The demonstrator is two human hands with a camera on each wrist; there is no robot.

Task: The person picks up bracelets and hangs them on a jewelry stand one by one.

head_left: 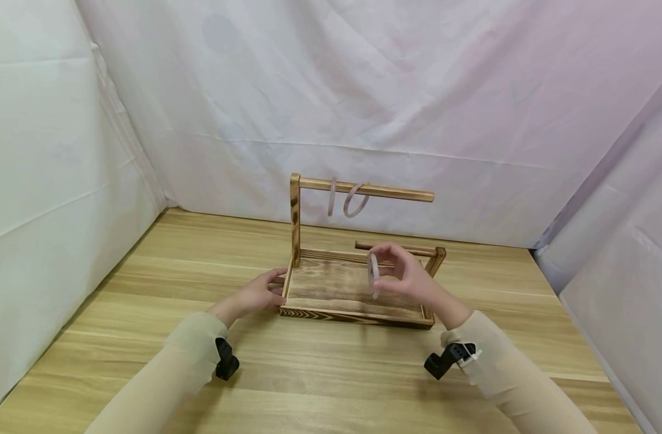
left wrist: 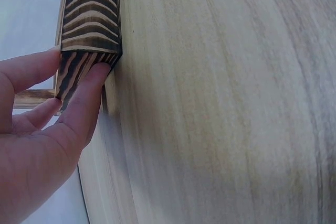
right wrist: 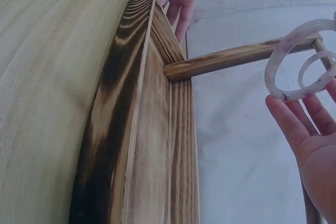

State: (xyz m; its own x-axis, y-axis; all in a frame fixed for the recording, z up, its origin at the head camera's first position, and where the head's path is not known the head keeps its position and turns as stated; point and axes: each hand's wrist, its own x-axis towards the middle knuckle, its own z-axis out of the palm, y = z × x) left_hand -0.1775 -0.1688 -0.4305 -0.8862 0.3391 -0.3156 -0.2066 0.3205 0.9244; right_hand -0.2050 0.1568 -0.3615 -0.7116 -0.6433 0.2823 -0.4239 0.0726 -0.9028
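A wooden bangle stand (head_left: 358, 316), with a tray base and two horizontal bars at different heights, stands on the table. My right hand (head_left: 409, 278) pinches a pale, translucent bangle (head_left: 374, 275) between thumb and fingers above the tray, in front of the lower bar (head_left: 363, 245). In the right wrist view this bangle (right wrist: 271, 72) looks whitish with faint darker streaks. Two similar bangles hang from the upper bar (head_left: 398, 192): one edge-on (head_left: 331, 202), one turned more open (head_left: 346, 208). My left hand (head_left: 255, 293) holds the tray's left end, thumb and fingertips against its wood (left wrist: 86, 69).
The stand's upright post (head_left: 295, 223) rises at the back left, and a short arm (head_left: 435, 261) carries the lower bar on the right. Pale cloth (head_left: 331, 108) hangs behind and on both sides of the wood-grain table (head_left: 320, 374).
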